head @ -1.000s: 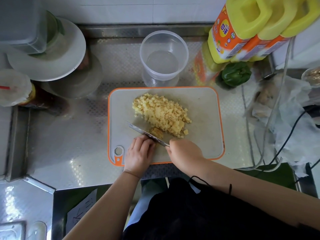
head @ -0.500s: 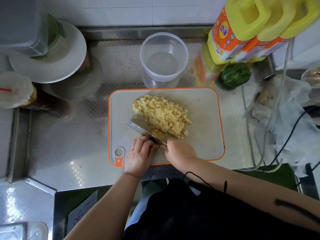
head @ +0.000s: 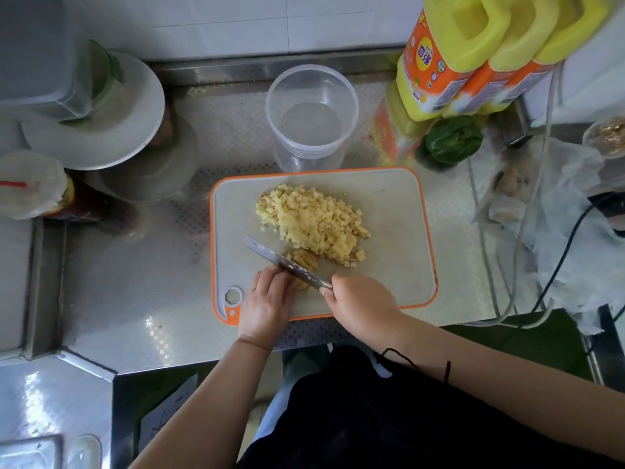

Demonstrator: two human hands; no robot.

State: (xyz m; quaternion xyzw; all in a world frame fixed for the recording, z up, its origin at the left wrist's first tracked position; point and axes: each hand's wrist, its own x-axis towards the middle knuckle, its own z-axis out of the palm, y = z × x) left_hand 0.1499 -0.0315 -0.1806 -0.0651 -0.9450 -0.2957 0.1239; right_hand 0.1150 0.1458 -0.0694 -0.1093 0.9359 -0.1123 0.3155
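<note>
As one knife (head: 287, 264) cuts one chunk (head: 306, 259), two hands (head: 267, 305) (head: 363, 308)

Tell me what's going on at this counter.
A person is dicing something pale yellow on a board. The right hand grips a knife, whose blade lies across a small piece that the left hand holds down with curled fingers. A pile of finished cubes lies just beyond the blade. A clear tub stands behind the board.
</note>
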